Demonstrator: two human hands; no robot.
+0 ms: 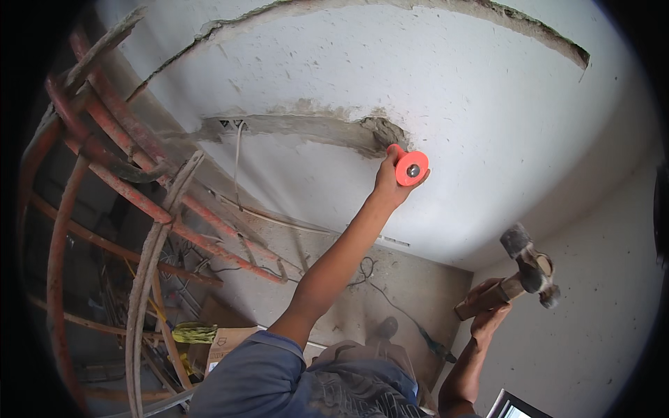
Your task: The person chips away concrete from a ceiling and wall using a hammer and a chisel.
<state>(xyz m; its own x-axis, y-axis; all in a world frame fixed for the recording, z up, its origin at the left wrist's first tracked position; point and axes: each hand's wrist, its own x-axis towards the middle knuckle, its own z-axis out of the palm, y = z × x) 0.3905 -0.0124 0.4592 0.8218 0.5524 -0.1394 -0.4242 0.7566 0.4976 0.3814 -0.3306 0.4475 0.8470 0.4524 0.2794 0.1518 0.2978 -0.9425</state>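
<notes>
My left hand (pixel 393 180) is closed around a chisel with a red-orange hand guard (pixel 405 179); the guard's round face and the metal striking end point toward me. The chisel's tip is hidden, at the rough broken hole (pixel 385 131) in the white plastered wall. On the right, my right hand (pixel 486 308) grips the wooden handle of a hammer (pixel 534 266), held up and apart from the chisel. A grey, partly filled groove (pixel 308 128) runs left from the hole, with a pale cable (pixel 238 162) hanging from its left part.
Red metal scaffold frames (pixel 130 193) with weathered wooden poles stand at the left. Below lie a cardboard box (pixel 230 342), a yellow-green mop or brush head (pixel 193 333) and a dark cord (pixel 392 303) on the dusty floor. Another groove (pixel 502 15) crosses the upper wall.
</notes>
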